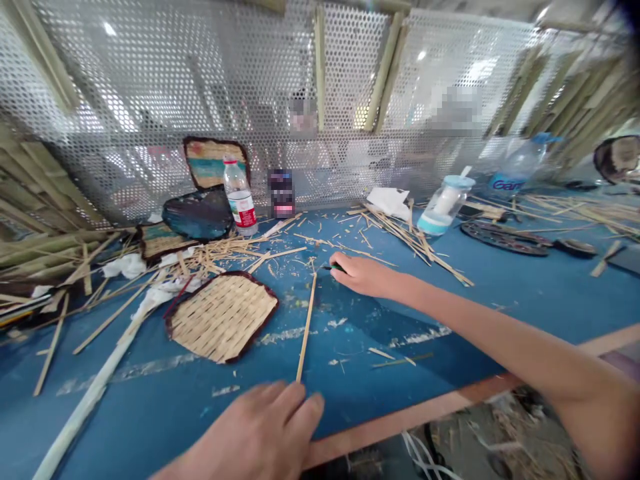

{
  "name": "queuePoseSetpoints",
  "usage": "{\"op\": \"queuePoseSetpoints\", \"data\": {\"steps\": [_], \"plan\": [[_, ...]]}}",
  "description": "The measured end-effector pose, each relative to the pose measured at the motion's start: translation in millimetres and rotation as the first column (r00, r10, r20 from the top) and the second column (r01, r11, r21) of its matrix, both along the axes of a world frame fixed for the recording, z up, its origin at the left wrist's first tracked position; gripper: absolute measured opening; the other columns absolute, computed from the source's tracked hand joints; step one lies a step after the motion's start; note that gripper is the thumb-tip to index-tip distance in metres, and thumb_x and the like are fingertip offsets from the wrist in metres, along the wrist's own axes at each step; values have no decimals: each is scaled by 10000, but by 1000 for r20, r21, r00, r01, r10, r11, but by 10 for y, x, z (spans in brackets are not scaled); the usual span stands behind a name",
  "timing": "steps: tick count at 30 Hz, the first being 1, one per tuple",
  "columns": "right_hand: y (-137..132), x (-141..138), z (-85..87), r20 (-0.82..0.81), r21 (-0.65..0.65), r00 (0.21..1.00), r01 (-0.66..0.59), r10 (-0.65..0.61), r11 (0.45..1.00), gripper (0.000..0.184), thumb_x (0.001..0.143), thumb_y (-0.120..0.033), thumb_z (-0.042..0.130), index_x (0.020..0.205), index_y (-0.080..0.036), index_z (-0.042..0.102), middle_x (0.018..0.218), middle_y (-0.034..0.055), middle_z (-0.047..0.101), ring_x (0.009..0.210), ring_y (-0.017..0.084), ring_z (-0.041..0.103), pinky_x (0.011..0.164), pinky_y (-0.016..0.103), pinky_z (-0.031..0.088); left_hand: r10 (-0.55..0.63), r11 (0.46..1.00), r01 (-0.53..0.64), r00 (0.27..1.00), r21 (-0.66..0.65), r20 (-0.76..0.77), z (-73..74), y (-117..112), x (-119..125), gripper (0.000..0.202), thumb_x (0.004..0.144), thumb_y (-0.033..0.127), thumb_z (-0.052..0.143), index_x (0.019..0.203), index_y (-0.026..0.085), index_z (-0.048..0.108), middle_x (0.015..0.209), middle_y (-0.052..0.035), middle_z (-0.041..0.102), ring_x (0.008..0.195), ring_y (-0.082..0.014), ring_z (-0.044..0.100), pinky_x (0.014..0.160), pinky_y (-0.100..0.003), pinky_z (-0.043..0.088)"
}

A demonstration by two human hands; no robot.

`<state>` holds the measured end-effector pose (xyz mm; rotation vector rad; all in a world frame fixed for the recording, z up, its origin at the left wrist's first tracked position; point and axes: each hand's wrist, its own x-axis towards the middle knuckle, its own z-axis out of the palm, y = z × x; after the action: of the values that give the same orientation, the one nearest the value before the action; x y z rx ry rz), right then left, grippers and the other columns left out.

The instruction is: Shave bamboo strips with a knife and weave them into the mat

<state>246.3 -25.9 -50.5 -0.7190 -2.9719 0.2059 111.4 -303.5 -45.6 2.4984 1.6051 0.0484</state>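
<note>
My right hand [357, 274] reaches across the blue table [500, 293], fingers curled over a small dark green object [336, 268] on the surface. My left hand [260, 430] rests near the front edge, fingers together, pinching the near end of a long thin bamboo strip [307, 327] that lies pointing away from me. A woven bamboo mat [220, 325] with a dark red border lies just left of the strip.
Bamboo strips and shavings [210, 257] litter the table. A water bottle [240, 198], dark woven pieces [197, 215], a small dark box [281, 193], a tipped jar with a light blue lid [443, 207] and a perforated metal screen [200, 100] stand behind.
</note>
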Motion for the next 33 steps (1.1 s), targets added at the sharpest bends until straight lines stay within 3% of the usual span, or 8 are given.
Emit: {"op": "queuePoseSetpoints", "data": {"steps": [3, 5, 9, 14, 17, 26, 29, 33], "plan": [[-98, -14, -60, -21, 74, 998, 53, -52, 996, 347, 1015, -388, 245, 1117, -166, 492, 931, 91, 685, 752, 214, 634, 599, 290, 327, -126, 992, 127, 991, -22, 43, 64, 290, -100, 509, 923, 339, 498, 1412, 220, 423, 1435, -136, 496, 1317, -302, 459, 1059, -480, 418], [-171, 0, -103, -11, 125, 997, 71, -70, 990, 369, 1019, -418, 240, 1076, -178, 515, 968, 90, 684, 775, 221, 647, 611, 296, 328, -161, 984, 163, 987, -71, 29, 43, 385, -152, 650, 916, 457, 503, 1489, 222, 306, 1557, -149, 288, 1422, -312, 272, 1110, -512, 341], [-420, 21, -176, 20, 192, 1000, 8, -12, 981, 331, 1018, -411, 279, 1009, -214, 545, 942, 33, 670, 765, 181, 646, 608, 281, 329, -132, 991, 131, 987, -19, -87, -100, 413, -186, 610, 955, 467, 445, 1493, 217, 304, 1529, -154, 280, 1392, -321, 307, 1041, -509, 429], [-678, -43, -245, 33, 252, 987, -160, 156, 955, 332, 1009, -387, 301, 953, -217, 581, 886, 27, 625, 716, 153, 612, 551, 282, 276, -221, 957, 247, 961, 155, -166, -364, 454, -206, 571, 932, 368, 532, 1451, 174, 392, 1425, -193, 424, 1279, -352, 464, 930, -464, 535], [-571, -137, -259, 79, 331, 985, -170, 152, 928, 353, 1006, -372, 292, 914, -217, 596, 872, 34, 609, 688, 151, 592, 530, 293, 231, -251, 926, 302, 940, 227, -229, -445, 502, -226, 575, 883, 233, 598, 1426, 150, 426, 1379, -208, 468, 1219, -356, 522, 870, -433, 571], [-289, -352, -274, 139, 341, 979, -189, 150, 921, 483, 1029, -421, 187, 963, -210, 617, 919, 44, 621, 710, 143, 595, 545, 291, 248, -258, 923, 298, 949, 244, -183, -416, 552, -249, 529, 905, 243, 584, 1410, 167, 449, 1361, -209, 491, 1193, -362, 551, 861, -456, 570], [-140, -370, -267, 151, 387, 987, -116, 62, 915, 505, 1027, -458, 171, 1022, -197, 604, 980, 76, 624, 783, 179, 610, 561, 286, 280, -209, 949, 223, 974, 224, -85, -426, 506, -245, 549, 936, 385, 537, 1439, 196, 422, 1415, -190, 456, 1253, -357, 512, 953, -474, 509], [26, -328, -188, 40, 403, 987, 125, -154, 907, 456, 1025, -460, 222, 1076, -165, 567, 1049, 97, 639, 846, 208, 619, 591, 288, 318, -144, 971, 144, 990, 191, -14, -372, 458, -244, 545, 955, 502, 438, 1429, 233, 449, 1435, -152, 453, 1291, -324, 488, 1011, -435, 457]]}}
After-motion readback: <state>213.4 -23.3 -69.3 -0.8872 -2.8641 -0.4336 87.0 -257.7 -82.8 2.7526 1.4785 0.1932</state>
